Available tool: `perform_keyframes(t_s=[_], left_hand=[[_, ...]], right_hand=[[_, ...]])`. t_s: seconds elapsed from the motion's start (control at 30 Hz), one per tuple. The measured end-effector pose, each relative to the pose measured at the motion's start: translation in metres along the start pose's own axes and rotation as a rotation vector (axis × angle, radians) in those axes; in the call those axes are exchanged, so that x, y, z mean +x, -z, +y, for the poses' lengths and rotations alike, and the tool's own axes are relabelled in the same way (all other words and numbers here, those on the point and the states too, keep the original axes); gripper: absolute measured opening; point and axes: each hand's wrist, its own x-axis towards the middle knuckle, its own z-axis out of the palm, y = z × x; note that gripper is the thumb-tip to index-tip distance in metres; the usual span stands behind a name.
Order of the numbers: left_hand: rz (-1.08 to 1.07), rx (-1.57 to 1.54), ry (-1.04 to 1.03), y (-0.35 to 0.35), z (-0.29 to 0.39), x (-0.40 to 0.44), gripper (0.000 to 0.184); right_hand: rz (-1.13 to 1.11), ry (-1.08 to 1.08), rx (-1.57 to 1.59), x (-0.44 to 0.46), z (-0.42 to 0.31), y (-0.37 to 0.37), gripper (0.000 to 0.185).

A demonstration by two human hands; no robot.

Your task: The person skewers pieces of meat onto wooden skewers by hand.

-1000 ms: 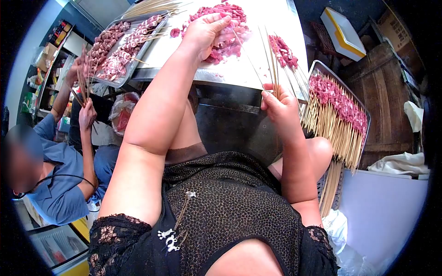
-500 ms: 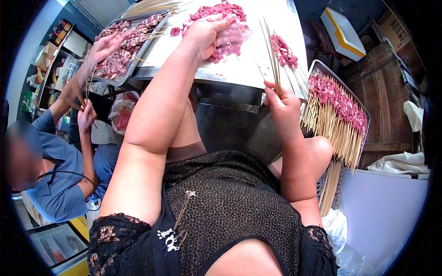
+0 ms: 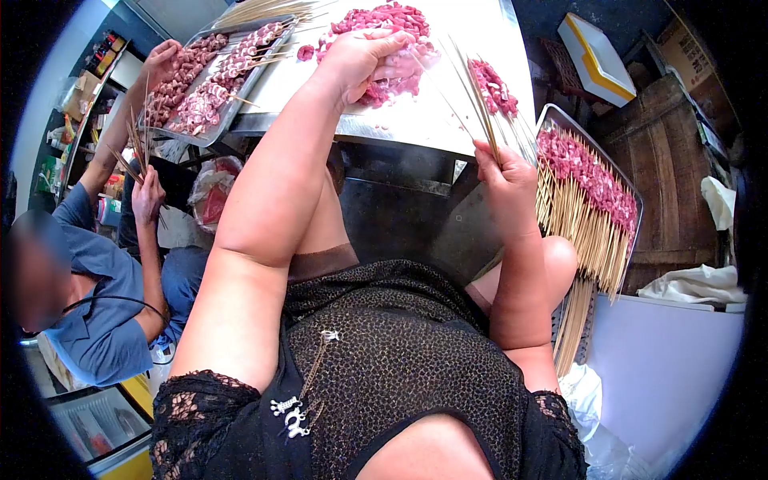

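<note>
My left hand is over the heap of cut raw meat on the white table, thumb pressed toward the curled fingers. Anything within those fingers is hidden or blurred against the pink meat. Beyond the table's front edge, my right hand grips a bundle of thin skewers, points upward. One separate skewer slants from this hand up toward my left hand. Behind the bundle lies a smaller group of meat pieces on skewers, at the table's right side.
A tray of many meat skewers stands at the right. On the table's left is another metal tray with skewered meat. A co-worker sits at the left, holding skewers. A white and yellow box is at the back right.
My right hand has shifted right with its skewers, away from my left hand, which stays almost in place. The co-worker's raised hand has moved from over the left tray to its far left edge.
</note>
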Motion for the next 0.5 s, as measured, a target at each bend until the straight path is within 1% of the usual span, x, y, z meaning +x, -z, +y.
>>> perform_keyframes(t_s=[0.17, 0.23, 0.4, 0.5], left_hand=[[0.044, 0.04, 0.017, -0.002, 0.002, -0.002, 0.021], [0.031, 0.006, 0.011, -0.001, 0.001, 0.0, 0.021], [0.017, -0.041, 0.024, 0.0, 0.004, -0.001, 0.023], [0.034, -0.035, 0.051, 0.001, 0.005, -0.001, 0.024]], right_hand=[[0.006, 0.005, 0.043, 0.001, 0.006, -0.006, 0.016], [-0.02, -0.061, 0.195, 0.001, 0.012, -0.012, 0.016], [-0.033, -0.093, 0.254, 0.0, 0.014, -0.019, 0.017], [-0.048, -0.152, 0.307, 0.0, 0.015, -0.02, 0.018]])
